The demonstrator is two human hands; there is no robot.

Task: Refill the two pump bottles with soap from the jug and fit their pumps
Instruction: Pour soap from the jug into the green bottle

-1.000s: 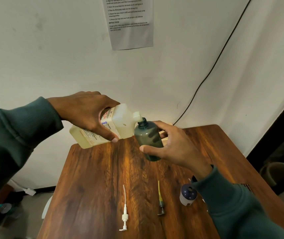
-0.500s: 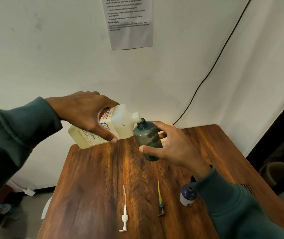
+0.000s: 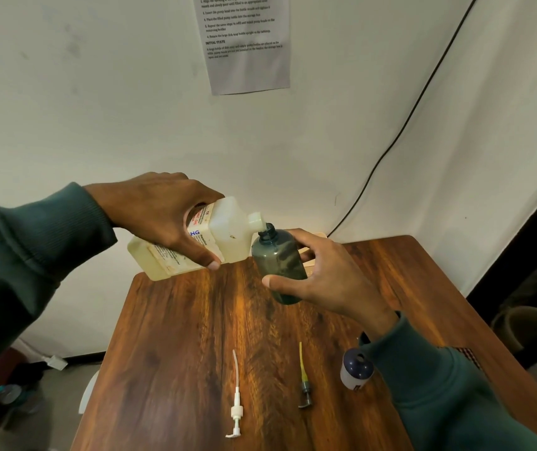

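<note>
My left hand [image 3: 162,216] grips the whitish soap jug [image 3: 228,232], tipped on its side with its spout at the mouth of a dark grey bottle [image 3: 278,265]. That bottle is tilted and held above the table by my right hand [image 3: 322,278]. On the wooden table [image 3: 176,336] lie a white pump [image 3: 236,402] and a grey pump with a yellow tube [image 3: 304,382]. A white bottle with a dark blue top [image 3: 355,371] stands near my right sleeve, partly hidden by it.
The table is pushed against a white wall with a printed sheet [image 3: 247,40] and a black cable [image 3: 400,131]. A light wooden object [image 3: 316,252] peeks out behind my right hand. Clutter lies on the floor at left and right.
The jug and the grey bottle have shifted very slightly; the spout stays at the bottle's mouth. Both hands keep their grips.
</note>
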